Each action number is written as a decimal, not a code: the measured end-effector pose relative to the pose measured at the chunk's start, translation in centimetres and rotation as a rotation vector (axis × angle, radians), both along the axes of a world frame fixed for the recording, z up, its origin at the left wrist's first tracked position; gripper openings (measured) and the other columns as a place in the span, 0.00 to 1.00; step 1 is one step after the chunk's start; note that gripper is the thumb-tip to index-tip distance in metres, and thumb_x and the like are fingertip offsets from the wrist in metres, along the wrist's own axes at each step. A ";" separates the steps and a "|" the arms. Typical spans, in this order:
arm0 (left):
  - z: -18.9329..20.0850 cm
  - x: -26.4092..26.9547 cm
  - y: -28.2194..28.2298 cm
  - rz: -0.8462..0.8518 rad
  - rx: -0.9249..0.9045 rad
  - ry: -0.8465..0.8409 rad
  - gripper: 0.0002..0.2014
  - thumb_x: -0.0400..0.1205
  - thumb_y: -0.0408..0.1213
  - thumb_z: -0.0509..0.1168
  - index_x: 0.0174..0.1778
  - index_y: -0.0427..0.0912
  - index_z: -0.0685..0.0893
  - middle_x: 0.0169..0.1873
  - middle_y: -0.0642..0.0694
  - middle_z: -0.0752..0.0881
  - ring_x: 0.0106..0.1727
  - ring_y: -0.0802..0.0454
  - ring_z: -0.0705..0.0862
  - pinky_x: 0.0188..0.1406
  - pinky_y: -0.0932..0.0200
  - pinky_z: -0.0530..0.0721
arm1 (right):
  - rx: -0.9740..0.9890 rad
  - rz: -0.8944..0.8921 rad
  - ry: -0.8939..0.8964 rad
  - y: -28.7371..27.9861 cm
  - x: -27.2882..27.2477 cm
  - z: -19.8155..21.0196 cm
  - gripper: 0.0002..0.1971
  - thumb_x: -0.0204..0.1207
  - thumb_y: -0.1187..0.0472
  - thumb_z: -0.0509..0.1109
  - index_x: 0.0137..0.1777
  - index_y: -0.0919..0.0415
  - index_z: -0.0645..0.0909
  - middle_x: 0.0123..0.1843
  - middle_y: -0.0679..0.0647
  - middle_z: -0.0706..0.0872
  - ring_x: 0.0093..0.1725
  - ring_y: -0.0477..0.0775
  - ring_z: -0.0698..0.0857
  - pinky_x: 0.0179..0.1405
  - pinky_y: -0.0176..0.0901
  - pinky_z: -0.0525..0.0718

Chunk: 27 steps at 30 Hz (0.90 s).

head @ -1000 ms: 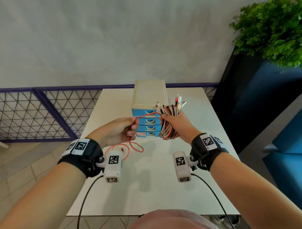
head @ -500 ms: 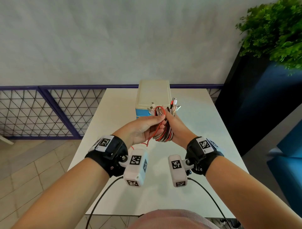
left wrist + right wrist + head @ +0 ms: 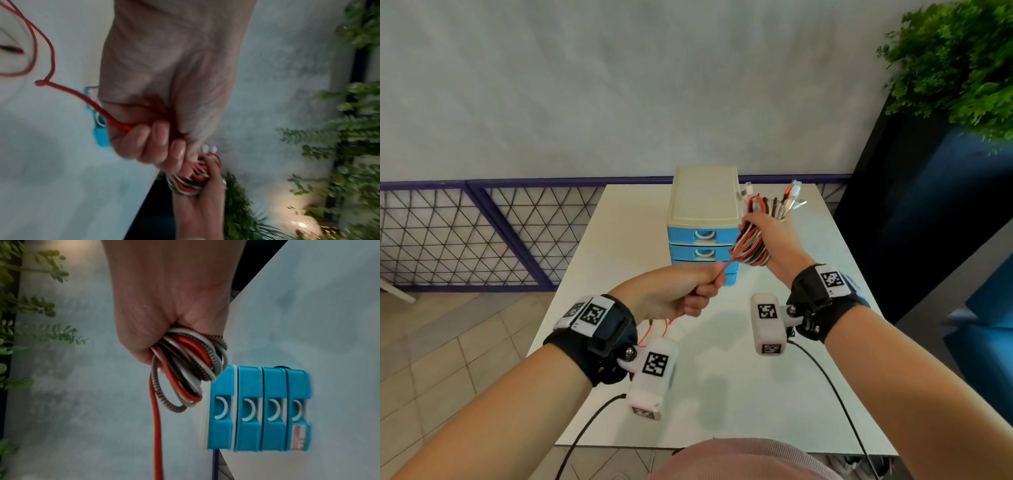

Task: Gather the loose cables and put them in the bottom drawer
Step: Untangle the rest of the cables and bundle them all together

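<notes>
My right hand [image 3: 767, 233] grips a coiled bundle of cables [image 3: 751, 248], red, white, black and braided, held up just right of the drawer unit [image 3: 703, 205]; plug ends stick out above the fist. The same cable bundle [image 3: 185, 369] fills the right wrist view. A single red cable [image 3: 724, 270] runs taut from the bundle down to my left hand [image 3: 688, 291], which grips it in a fist in front of the lower drawers. Its loose tail, the red cable [image 3: 41, 71], hangs in loops below that hand. The four blue drawers [image 3: 259, 408] are all closed.
The drawer unit stands at the back middle of the white table [image 3: 722, 394]. A purple mesh railing [image 3: 482, 233] runs along the left. A dark planter with a green plant [image 3: 955, 68] stands at the right. A pink-clad lap [image 3: 739, 459] is at the near edge.
The hands have come apart: the right one rose to the right with the bundle, the left one pulled back and down, drawing the red cable taut between them.
</notes>
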<state>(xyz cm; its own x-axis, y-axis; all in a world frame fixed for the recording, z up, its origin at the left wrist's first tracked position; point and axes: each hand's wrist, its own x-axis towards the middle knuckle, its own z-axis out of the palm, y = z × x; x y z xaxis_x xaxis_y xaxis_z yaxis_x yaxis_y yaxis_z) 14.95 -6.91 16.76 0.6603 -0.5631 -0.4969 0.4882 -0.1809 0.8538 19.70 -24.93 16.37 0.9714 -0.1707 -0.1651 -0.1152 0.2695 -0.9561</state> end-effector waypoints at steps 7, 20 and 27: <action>-1.4 0.1 2.8 -0.314 0.530 -0.266 0.13 0.87 0.42 0.57 0.40 0.46 0.82 0.30 0.52 0.75 0.27 0.58 0.68 0.27 0.65 0.64 | 0.174 0.180 0.083 -1.8 -0.1 1.0 0.08 0.79 0.67 0.68 0.56 0.66 0.78 0.43 0.59 0.88 0.42 0.54 0.92 0.42 0.50 0.91; 0.3 2.4 0.0 0.217 0.579 -1.084 0.06 0.78 0.38 0.70 0.41 0.39 0.89 0.35 0.52 0.86 0.34 0.66 0.79 0.36 0.80 0.72 | -0.071 0.551 0.080 1.2 -3.0 0.4 0.10 0.77 0.70 0.70 0.57 0.68 0.83 0.44 0.64 0.89 0.41 0.58 0.91 0.43 0.48 0.90; 0.3 2.3 -0.1 0.261 0.597 -1.064 0.10 0.80 0.44 0.68 0.40 0.40 0.85 0.35 0.51 0.85 0.37 0.57 0.81 0.33 0.72 0.73 | -0.127 0.544 0.058 1.6 -3.6 0.0 0.05 0.78 0.73 0.66 0.47 0.66 0.83 0.36 0.59 0.88 0.34 0.51 0.88 0.37 0.42 0.88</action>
